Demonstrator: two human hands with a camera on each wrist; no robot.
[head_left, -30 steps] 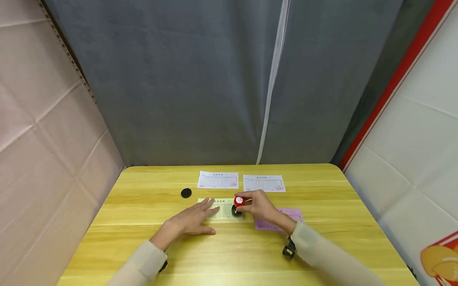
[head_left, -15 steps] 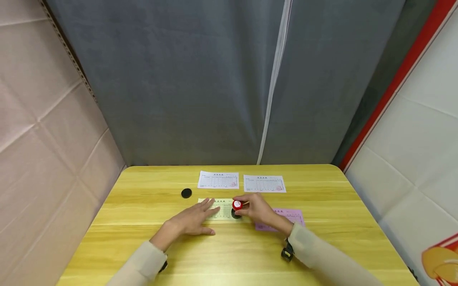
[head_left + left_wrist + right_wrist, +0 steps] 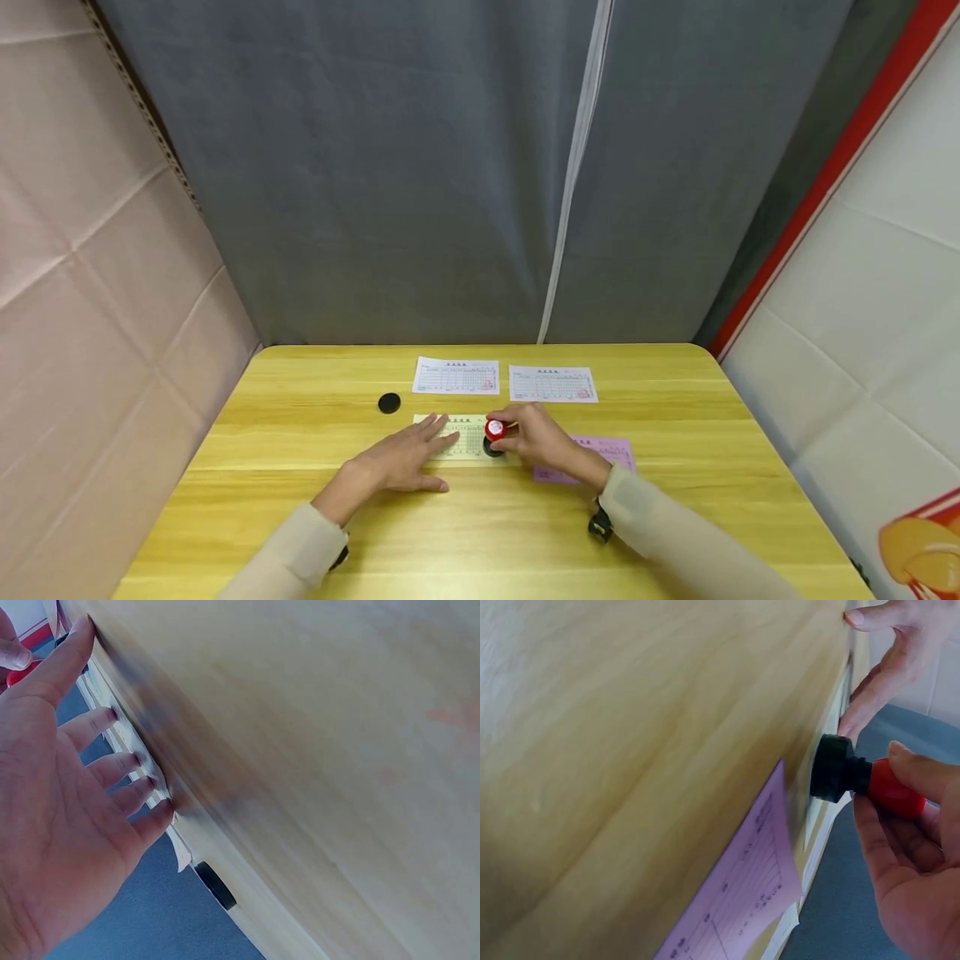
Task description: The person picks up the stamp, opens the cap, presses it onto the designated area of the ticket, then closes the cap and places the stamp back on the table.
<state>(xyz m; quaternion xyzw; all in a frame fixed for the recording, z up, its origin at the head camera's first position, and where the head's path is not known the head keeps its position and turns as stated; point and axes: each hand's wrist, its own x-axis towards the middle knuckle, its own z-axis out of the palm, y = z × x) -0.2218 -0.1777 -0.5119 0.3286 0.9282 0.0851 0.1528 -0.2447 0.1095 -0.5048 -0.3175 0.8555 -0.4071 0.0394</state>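
Observation:
My right hand [image 3: 542, 439] pinches the red handle of a stamp [image 3: 896, 789] between thumb and fingers. The stamp's round black base [image 3: 830, 769] stands on the right part of a yellow printed form [image 3: 471, 435]. My left hand [image 3: 401, 458] lies with spread, straight fingers, its fingertips resting on the left part of that form. In the left wrist view the same left hand [image 3: 67, 795] shows its palm side, fingertips at the paper. What the stamp's face prints is hidden beneath it.
Two white forms [image 3: 456, 377] with red marks lie side by side at the back. A pink form [image 3: 615, 452] lies under the right forearm, one edge lifted. A round black cap [image 3: 389, 403] sits left of the yellow form. A grey curtain [image 3: 405, 183] hangs behind the table.
The right hand has moved slightly left and down with the stamp, and the stamp now stands more upright on the yellow form. The left hand has stayed put.

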